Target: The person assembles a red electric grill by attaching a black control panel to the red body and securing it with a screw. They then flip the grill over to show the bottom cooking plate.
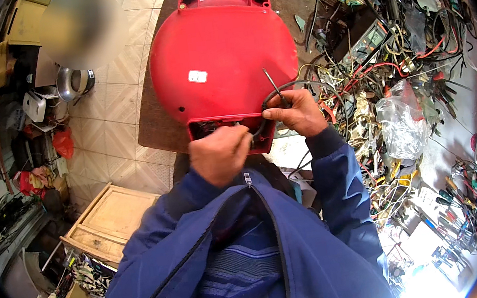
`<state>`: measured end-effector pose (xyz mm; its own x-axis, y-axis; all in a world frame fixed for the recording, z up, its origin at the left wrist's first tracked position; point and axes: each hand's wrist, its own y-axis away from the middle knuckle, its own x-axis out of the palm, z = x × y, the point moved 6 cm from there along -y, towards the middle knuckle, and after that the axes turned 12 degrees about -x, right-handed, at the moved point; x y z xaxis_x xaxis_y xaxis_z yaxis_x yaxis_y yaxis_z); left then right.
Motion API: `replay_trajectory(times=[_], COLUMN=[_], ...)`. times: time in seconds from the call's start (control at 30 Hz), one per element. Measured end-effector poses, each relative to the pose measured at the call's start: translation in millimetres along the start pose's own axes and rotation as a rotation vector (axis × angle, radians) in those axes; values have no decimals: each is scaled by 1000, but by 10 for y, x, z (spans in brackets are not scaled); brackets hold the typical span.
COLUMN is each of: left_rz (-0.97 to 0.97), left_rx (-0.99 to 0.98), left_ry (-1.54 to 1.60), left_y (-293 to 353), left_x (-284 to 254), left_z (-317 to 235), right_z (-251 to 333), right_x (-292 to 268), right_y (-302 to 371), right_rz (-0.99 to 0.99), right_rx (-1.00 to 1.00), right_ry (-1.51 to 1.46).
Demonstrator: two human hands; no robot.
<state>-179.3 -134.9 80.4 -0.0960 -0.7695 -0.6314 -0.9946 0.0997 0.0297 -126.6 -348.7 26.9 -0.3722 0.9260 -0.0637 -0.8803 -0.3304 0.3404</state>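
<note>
A large red round appliance housing (224, 55) lies in front of me, with an open rectangular compartment (201, 128) at its near end. My left hand (220, 154) is closed at that compartment, fingertips pinched just inside it; whatever they grip is hidden. At the compartment's right corner my right hand (298, 113) is closed, pinching a black cable (261, 127) that runs down into the opening. A thin dark rod (271, 80) sticks up from the same fingers, its lower end hidden in the hand. The cable also loops away to the right.
The housing rests on a brown tabletop (154, 120). Tangled wires and parts crowd the right side, with a clear plastic bag (403, 123) among them. Loose hand tools (452, 194) lie farther down. A wooden drawer (118, 214) stands at lower left, beside the tiled floor (118, 113).
</note>
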Motion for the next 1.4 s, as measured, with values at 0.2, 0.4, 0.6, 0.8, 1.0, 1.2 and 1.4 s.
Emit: replay_trajectory(times=[0.2,0.4,0.6,0.8,1.0,1.2,1.4], left_rz=[-191,21,166,161,170,149,131], left_rx=[-559,-696,-722,-696,-695,-729,-660], left_ry=[137,523,710,700,660,700,654], left_y=[-85,58,97,42,71,67,23], left_x=[-716,-307,-190,-235,-221,-201,-257], left_z=[799,1336,1460,1286,1348,1365,1340], right_z=[-75,-56,31,-10,76,36,-110], right_x=[15,13,25,19,65,42,114], right_y=[76,82,64,22,-21,-18,340], right_rz=[-89,-38,17,51,20,-47,-358], right_rx=[26,129,170,122,64,61,-78], right_ry=[-25,-72,-21,5,234,269,114])
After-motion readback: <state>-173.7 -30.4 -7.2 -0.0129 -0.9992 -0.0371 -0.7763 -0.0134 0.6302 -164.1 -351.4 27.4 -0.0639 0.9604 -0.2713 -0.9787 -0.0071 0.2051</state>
